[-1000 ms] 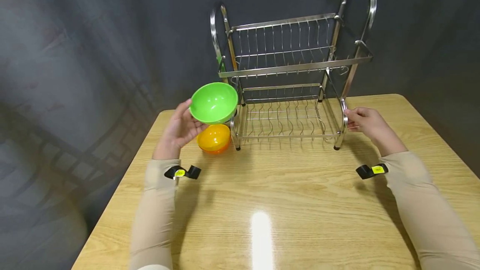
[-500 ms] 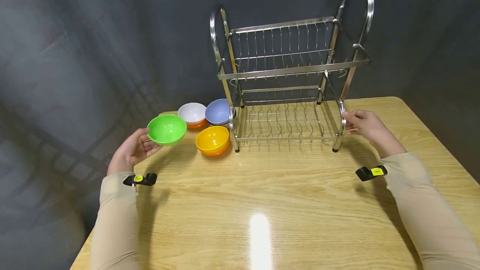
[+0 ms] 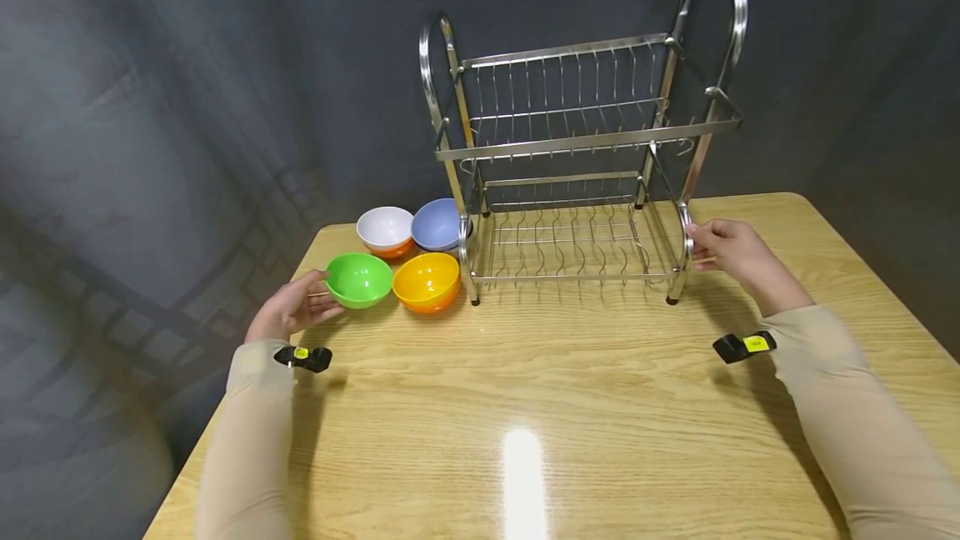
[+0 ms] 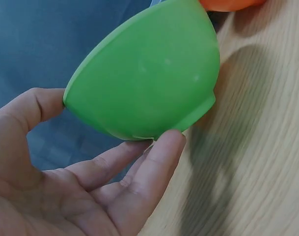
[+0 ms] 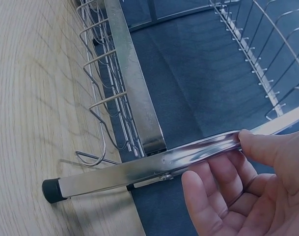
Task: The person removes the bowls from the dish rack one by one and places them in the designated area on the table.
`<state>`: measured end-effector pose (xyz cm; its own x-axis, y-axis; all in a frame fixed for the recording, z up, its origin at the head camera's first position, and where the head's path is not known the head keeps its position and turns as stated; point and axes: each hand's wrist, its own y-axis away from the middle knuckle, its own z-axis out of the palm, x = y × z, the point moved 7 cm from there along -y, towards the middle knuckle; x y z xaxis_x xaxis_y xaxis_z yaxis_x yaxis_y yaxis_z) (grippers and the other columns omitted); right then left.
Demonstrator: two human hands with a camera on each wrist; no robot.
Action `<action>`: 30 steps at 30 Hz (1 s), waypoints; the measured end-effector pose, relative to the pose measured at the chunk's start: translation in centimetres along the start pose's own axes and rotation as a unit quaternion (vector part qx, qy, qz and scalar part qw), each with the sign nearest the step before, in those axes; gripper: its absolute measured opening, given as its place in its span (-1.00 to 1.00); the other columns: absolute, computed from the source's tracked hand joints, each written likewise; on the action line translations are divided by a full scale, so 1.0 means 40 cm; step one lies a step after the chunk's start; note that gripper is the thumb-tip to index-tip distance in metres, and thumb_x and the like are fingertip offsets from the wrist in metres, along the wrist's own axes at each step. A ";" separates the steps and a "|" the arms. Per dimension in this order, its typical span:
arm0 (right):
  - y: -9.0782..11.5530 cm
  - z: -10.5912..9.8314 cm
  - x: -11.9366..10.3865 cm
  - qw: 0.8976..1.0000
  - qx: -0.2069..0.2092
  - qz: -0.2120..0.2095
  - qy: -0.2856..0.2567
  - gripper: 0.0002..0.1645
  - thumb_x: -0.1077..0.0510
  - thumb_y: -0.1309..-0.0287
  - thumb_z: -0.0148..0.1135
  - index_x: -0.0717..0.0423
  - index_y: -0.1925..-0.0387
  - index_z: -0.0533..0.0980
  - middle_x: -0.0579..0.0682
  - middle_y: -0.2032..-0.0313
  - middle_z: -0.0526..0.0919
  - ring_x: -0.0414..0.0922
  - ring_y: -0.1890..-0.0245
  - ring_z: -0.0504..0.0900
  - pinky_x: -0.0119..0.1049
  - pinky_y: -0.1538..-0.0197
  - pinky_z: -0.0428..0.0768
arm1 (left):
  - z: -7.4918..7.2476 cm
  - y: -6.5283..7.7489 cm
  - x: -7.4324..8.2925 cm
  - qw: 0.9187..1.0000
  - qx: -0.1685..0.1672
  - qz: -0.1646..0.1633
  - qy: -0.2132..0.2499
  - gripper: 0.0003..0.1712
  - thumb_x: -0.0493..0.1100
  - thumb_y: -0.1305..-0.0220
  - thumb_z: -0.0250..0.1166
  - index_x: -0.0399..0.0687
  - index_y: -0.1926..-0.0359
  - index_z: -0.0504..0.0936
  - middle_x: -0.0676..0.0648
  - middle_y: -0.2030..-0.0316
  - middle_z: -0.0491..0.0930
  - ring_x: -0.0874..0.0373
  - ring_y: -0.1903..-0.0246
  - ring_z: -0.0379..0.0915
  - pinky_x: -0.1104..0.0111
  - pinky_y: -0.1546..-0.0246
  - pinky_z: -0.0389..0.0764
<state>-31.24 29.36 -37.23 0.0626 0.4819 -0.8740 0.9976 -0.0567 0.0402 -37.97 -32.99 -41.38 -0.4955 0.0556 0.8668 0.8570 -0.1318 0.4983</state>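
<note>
My left hand [image 3: 296,307] pinches a green bowl [image 3: 360,281] at its left side, thumb at the rim and fingertips under the outer wall. In the left wrist view the green bowl [image 4: 149,73] is tilted close over the wood, its shadow beside it. Just right of it stands a yellow bowl [image 3: 426,280] with an orange outside. Behind them sit a white bowl [image 3: 385,228] with an orange underside and a blue bowl [image 3: 437,225]. My right hand [image 3: 731,257] holds the right front post of a two-tier metal dish rack [image 3: 585,142], thumb and fingers on the curved tube [image 5: 208,148].
The rack stands at the back of a wooden table [image 3: 585,382], its left front foot close to the yellow bowl. A dark curtain [image 3: 187,107] hangs behind the table and along its left side.
My left hand carried the green bowl left from in front of the rack's left post, then lowered it and brought it back right, beside the yellow bowl. My right hand keeps holding the rack.
</note>
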 end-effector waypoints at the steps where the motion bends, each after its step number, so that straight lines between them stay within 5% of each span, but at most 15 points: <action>1: 0.000 0.001 0.000 1.000 0.002 -0.001 -0.001 -0.46 -0.02 -0.49 -0.18 0.50 0.07 0.32 -0.14 0.41 0.44 -0.41 0.42 0.48 -0.53 0.32 0.64 | 0.004 -0.003 0.000 1.000 -0.004 -0.002 0.002 -0.58 -0.02 -0.48 -0.06 -0.26 -0.13 0.28 -0.07 0.34 0.63 0.14 0.34 0.64 0.27 -0.01 0.64; 12: -0.002 0.009 0.002 1.000 0.005 -0.009 -0.011 -0.48 -0.02 -0.48 -0.15 0.47 0.10 0.33 -0.17 0.44 0.44 -0.40 0.43 0.48 -0.51 0.33 0.64 | 0.024 -0.026 -0.011 1.000 -0.002 -0.014 0.023 -0.59 -0.03 -0.47 -0.04 -0.23 -0.13 0.28 -0.08 0.34 0.64 0.14 0.33 0.64 0.24 -0.08 0.60; 20: -0.002 0.012 0.005 1.000 0.008 -0.009 -0.011 -0.47 -0.02 -0.48 -0.16 0.49 0.09 0.33 -0.16 0.44 0.44 -0.40 0.44 0.48 -0.51 0.34 0.64 | 0.021 -0.039 -0.016 0.999 0.034 -0.028 0.018 -0.66 0.00 -0.44 0.03 -0.16 -0.02 0.33 -0.08 0.40 0.59 0.13 0.37 0.62 0.25 -0.09 0.59; 30: -0.002 0.001 0.006 1.000 0.008 -0.011 -0.014 -0.46 -0.01 -0.49 -0.18 0.51 0.08 0.33 -0.14 0.43 0.45 -0.41 0.43 0.49 -0.52 0.32 0.65 | 0.029 -0.040 -0.004 1.000 0.010 -0.002 0.008 -0.54 -0.10 -0.48 -0.01 -0.20 -0.28 0.22 -0.05 0.32 0.65 0.12 0.34 0.67 0.27 -0.02 0.63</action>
<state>-31.31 29.45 -37.45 0.0387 0.4579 -0.8882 0.9981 -0.0596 0.0128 -39.10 -31.64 -42.31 -0.5005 0.0395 0.8649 0.8580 -0.1112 0.5015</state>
